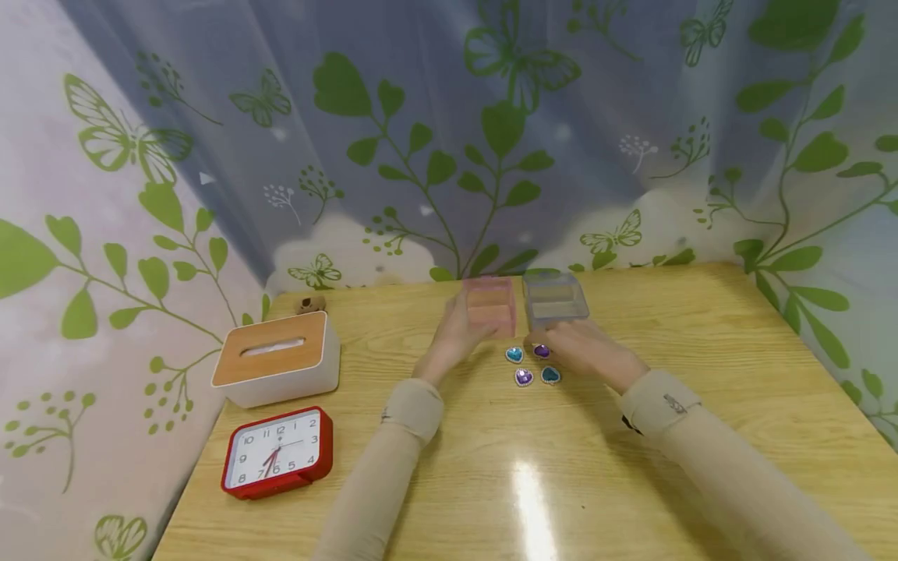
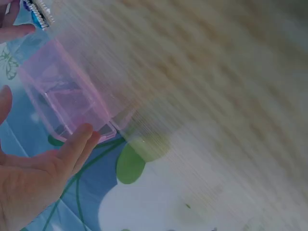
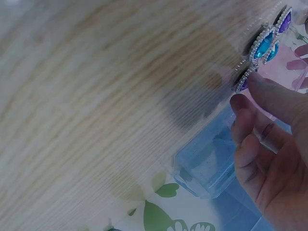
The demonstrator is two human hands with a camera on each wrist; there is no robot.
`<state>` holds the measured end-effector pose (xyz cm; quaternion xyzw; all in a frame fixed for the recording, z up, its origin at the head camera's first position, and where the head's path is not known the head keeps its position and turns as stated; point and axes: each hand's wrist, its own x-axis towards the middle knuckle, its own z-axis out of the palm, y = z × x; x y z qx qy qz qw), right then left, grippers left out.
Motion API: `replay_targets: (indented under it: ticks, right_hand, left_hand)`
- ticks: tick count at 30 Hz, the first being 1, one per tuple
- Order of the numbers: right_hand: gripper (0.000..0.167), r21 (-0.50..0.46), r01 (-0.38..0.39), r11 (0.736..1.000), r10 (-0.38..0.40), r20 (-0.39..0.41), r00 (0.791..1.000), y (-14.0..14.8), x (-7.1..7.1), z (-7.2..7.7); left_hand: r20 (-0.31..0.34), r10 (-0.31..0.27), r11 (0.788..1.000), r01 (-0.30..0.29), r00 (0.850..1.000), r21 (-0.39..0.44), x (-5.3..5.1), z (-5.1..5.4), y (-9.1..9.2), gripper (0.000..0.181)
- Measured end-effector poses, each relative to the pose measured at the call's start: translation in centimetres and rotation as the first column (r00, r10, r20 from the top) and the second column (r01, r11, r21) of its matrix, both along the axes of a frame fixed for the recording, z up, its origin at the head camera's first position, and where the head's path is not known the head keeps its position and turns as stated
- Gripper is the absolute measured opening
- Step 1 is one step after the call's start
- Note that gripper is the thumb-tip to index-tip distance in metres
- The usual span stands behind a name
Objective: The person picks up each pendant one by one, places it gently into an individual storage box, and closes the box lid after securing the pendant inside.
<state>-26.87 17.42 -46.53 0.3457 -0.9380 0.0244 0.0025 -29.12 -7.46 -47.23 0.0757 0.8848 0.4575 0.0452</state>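
My left hand (image 1: 452, 333) sits at the pink box (image 1: 493, 313), fingers straight along its left side and thumb apart toward the near edge, I judge to steady it. My right hand (image 1: 581, 348) curls low at the far-right purple gem (image 1: 541, 351); I cannot tell whether thumb and forefinger pinch it. The blue gem (image 1: 514, 355), near-left purple gem (image 1: 524, 377) and teal gem (image 1: 550, 375) lie on the desk (image 1: 603, 483), near side of both that box and the blue-grey box (image 1: 554, 294), presumably for easy reach.

Behind the bare left hand (image 1: 454, 331), a plain beige long sleeve (image 1: 368, 491) ends in a broad cuff (image 1: 414, 409). Behind the bare right hand (image 1: 578, 347), the matching cuff (image 1: 655, 401) bears a small grey marking (image 1: 675, 403), with something black (image 1: 631, 425) at its edge.
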Motion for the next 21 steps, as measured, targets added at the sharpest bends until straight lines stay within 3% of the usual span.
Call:
replay_targets:
  ticks: [6, 12, 15, 21]
  right_hand:
    - [0.031, 0.027, -0.035, 0.999, 0.034, 0.008, 0.999, 0.2, -0.4, -0.3]
    - [0.010, 0.048, -0.073, 0.996, 0.075, -0.033, 0.997, 0.0, -0.7, -0.5]
    - [0.008, 0.066, -0.106, 0.992, 0.111, -0.071, 0.991, 0.0, -0.7, -0.7]
    - [0.014, 0.081, -0.154, 0.985, 0.165, -0.144, 0.976, 0.5, -0.8, -1.2]
  left_hand:
    - [0.013, 0.018, 0.999, -0.017, 1.000, -0.050, -0.8, 0.0, 0.1, 0.088]
    - [-0.035, -0.036, 0.999, 0.037, 0.999, 0.027, -1.7, -0.4, -0.3, 0.069]
    - [-0.048, -0.043, 0.998, 0.044, 0.998, 0.036, -2.0, -0.5, -0.4, 0.062]
    - [0.018, -0.001, 0.999, 0.000, 1.000, 0.055, -2.1, -0.4, -0.7, 0.065]
